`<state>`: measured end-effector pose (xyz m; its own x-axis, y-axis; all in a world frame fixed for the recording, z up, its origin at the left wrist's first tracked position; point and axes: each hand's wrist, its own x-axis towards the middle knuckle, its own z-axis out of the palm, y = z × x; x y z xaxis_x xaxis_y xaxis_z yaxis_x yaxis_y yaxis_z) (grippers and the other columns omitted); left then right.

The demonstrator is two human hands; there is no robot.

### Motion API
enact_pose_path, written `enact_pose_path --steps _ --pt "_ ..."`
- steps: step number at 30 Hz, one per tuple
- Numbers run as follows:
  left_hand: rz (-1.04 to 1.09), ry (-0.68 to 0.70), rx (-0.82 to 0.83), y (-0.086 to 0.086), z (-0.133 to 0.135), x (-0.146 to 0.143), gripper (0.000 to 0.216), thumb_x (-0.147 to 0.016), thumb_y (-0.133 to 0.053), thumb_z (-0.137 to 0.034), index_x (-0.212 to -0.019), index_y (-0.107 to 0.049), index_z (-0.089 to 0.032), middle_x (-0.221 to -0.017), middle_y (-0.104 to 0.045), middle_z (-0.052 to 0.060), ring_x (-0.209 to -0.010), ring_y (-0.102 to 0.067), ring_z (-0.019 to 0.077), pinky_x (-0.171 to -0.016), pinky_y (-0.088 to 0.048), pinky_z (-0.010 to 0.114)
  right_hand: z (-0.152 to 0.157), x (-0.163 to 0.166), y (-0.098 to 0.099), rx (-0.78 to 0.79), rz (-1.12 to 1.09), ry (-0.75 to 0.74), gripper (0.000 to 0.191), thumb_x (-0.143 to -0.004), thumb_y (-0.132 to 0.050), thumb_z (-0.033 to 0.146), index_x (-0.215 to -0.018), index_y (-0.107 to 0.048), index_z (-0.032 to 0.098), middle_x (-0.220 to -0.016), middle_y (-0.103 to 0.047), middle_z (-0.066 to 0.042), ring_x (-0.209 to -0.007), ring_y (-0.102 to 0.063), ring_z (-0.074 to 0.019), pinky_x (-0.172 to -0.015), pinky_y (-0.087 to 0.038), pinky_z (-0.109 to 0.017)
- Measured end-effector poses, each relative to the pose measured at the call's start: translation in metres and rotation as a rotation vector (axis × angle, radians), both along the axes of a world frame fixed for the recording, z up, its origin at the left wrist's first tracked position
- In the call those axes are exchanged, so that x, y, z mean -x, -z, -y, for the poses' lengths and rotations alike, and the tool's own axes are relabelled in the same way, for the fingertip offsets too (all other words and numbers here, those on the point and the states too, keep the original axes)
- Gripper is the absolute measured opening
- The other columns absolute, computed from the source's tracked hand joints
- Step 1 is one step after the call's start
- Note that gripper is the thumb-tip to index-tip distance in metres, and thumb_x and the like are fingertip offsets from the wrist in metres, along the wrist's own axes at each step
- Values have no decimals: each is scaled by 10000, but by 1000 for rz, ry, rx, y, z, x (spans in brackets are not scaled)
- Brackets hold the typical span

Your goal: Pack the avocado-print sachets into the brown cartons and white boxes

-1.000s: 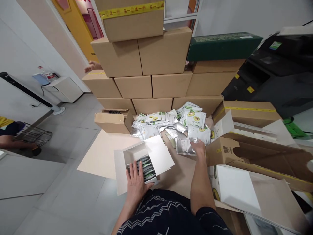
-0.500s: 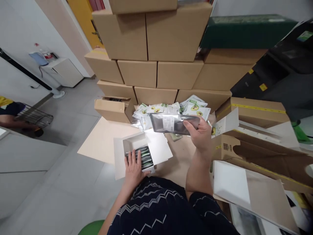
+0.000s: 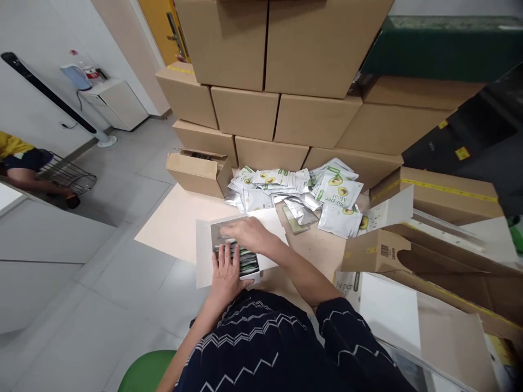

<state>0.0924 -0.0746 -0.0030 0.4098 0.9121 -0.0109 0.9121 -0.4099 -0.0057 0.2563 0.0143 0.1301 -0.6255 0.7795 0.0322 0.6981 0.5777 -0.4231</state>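
An open white carton [image 3: 204, 253] stands on the table in front of me, with a row of flat sachets [image 3: 248, 261] on edge inside. My left hand [image 3: 225, 275] lies over its near side, fingers stretched out and resting against the sachets. Reaching into the carton from the right, my right hand [image 3: 250, 235] has its fingers curled at the far inner wall. A grey foil sachet [image 3: 219, 235] shows in part at those fingertips; the hand hides the rest. Past the carton lies a loose heap of white avocado-print sachets [image 3: 338, 188].
Stacked brown cardboard boxes [image 3: 245, 111] wall off the back. A small open brown box [image 3: 194, 173] sits at the back left. On the right are an open brown carton [image 3: 368, 253] and a white box [image 3: 388, 305]. Another person's arm [image 3: 32, 179] shows far left by a wire basket [image 3: 84, 182].
My right hand has brought the grey foil sachet down and left from above the table into the white carton. The left hand has stayed at the carton. The view has shifted slightly.
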Motion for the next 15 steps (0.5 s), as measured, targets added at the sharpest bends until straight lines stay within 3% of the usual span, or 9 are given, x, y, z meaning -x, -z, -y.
enact_pose_path --steps 6,10,12,15 --pt "4 -6 -18 -1 0 -1 1109 -634 -739 -616 -1515 -302 -103 -1575 -262 252 -1471 -187 430 -1163 -147 624 -42 36 50 266 259 -131 251 -898 -504 176 -1070 -684 205 -1110 -712 -78 -948 -669 -222 -669 -446 -260" --pt "8 -5 -27 1 0 0 1103 -635 -741 -615 -1509 -312 -98 -1575 -253 259 -1470 -189 428 -1163 -150 620 -53 42 77 412 352 -199 301 -883 -536 193 -1150 -668 149 -1147 -701 -130 -941 -678 -237 -685 -481 -277" --pt "16 -8 -19 1 0 1 1107 -638 -737 -619 -1514 -301 -100 -1576 -250 261 -1472 -184 427 -1161 -152 623 -52 37 71 429 344 -210 273 -891 -523 189 -1093 -689 111 -1097 -714 -150 -930 -679 -240 -710 -498 -290" --pt "13 -10 -4 -1 -1 1 1111 -649 -732 -615 -1526 -276 -106 -1584 -236 252 -1475 -176 425 -1160 -163 620 -50 17 31 414 42 -220 308 -931 -491 199 -1173 -664 122 -1057 -727 -118 -916 -675 -192 -764 -517 -279"
